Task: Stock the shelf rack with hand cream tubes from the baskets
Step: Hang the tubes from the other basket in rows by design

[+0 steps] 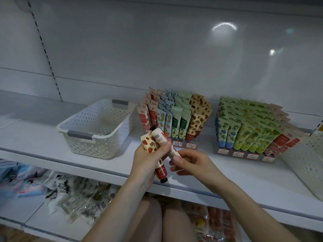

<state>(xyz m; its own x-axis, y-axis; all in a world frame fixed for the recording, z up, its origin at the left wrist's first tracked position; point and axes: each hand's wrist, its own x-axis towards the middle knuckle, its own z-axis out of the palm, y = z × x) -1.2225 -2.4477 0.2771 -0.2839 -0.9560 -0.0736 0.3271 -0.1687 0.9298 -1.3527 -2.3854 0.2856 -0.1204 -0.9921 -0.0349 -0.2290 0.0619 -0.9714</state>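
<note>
The left hand (150, 155) is gripping a small bunch of hand cream tubes (148, 144) just above the shelf (35, 135), fingers curled round them. The right hand (190, 162) is pinching the end of the cream-coloured tube (160, 137), apparently drawing it out. The left rack (183, 145) and the right rack (244, 154) are looking nearly full, and the white basket (104, 145) is looking emptied, so stocking seems close to done.

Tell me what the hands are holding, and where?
The left hand grips several hand cream tubes around their middles; the right hand fingers pinch the pink tube by its lower end.
</note>
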